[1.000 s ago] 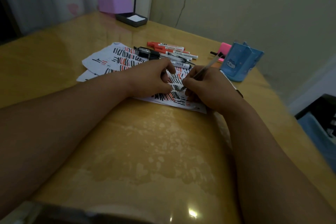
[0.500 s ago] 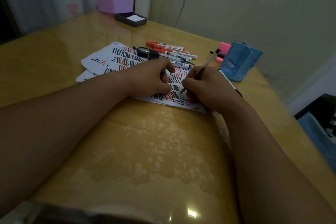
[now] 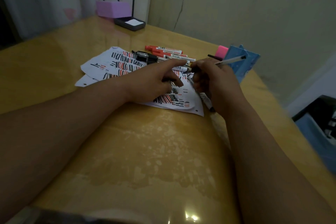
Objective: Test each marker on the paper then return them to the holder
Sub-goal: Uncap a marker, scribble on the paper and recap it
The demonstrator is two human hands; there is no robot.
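White paper (image 3: 116,65) covered in black and red strokes lies on the table. My left hand (image 3: 154,82) rests on it, with the index finger stretched toward the loose markers (image 3: 169,53) beyond the sheet. My right hand (image 3: 216,83) grips a thin clear pen (image 3: 231,60), whose shaft sticks out to the right, nearly level, toward the blue holder (image 3: 243,65). The pen's tip is hidden between my fingers. A black-tipped white marker (image 3: 206,101) lies at the paper's right edge, partly under my right hand.
A pink object (image 3: 221,50) sits just left of the holder. A purple box (image 3: 112,8) and a black tray (image 3: 130,23) stand at the far edge by the curtain. The table's right edge drops off beside a dark bin (image 3: 320,120).
My right hand has lifted the pen off the paper and tilted it flatter, toward the holder. My left index finger has stretched out toward the markers.
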